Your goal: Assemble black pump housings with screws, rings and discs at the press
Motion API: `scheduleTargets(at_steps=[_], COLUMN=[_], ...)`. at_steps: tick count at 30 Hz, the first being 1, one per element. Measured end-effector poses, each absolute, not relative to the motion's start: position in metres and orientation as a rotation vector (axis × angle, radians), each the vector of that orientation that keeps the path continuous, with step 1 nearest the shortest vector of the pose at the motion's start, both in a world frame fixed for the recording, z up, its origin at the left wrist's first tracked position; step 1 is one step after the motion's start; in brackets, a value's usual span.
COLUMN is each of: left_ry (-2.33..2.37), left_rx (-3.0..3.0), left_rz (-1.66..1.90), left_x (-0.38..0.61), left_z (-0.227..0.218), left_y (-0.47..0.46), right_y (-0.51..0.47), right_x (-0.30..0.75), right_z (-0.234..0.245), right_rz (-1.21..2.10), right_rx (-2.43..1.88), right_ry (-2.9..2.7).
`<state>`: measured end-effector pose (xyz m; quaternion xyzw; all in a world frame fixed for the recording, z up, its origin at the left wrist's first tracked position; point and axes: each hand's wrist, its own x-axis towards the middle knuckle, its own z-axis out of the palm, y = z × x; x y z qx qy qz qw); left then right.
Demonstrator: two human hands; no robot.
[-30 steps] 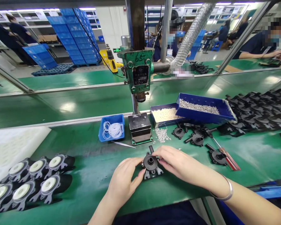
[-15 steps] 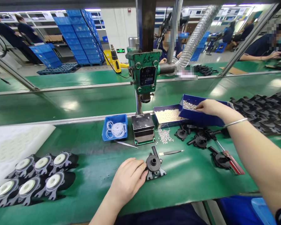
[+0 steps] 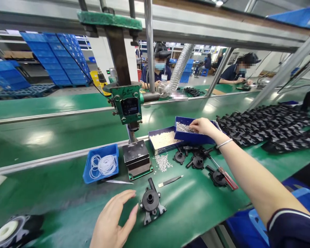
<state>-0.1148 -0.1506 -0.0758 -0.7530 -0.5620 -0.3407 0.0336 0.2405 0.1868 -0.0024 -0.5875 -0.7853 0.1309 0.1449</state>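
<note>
Plainly "65" (image 3: 127, 91) on green press (image 3: 129, 106), right hand (image 3: 203, 126) among metal parts (image 3: 182, 127).

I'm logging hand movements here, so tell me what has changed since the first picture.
The right hand let go of the black housing and moved forward and right into the upper blue tray. The left hand has also let go and is open just left of the housing. The view swung right. The housing remains on the bench, before the press.
</note>
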Motion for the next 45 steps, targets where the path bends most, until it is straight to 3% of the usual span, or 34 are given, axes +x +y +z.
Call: scheduleTargets(at_steps=[18,26,36,45], left_ry=[-1.764,-1.867,-1.779,-1.267], left_rx=[-2.373,-2.430,-2.204,-2.375], left_rz=[-1.153,-1.172,-1.545,-1.362], left_x=[-0.108,-0.097,-0.067,-0.076], left_z=[-0.058,-0.062,-0.044,-0.038], left_y=[-0.139,-0.141,-0.114,-0.112], right_y=[0.163,0.097,0.011,-0.010], right_x=[0.229,0.186,0.121,0.111], right_z=[0.018,0.031,0.008,-0.005], right_rz=[0.349,0.522,1.855,2.216], right_rx=[-1.545,-1.211,-0.736,-0.705], right_ry=[-2.209,-2.224,-1.797,-1.575])
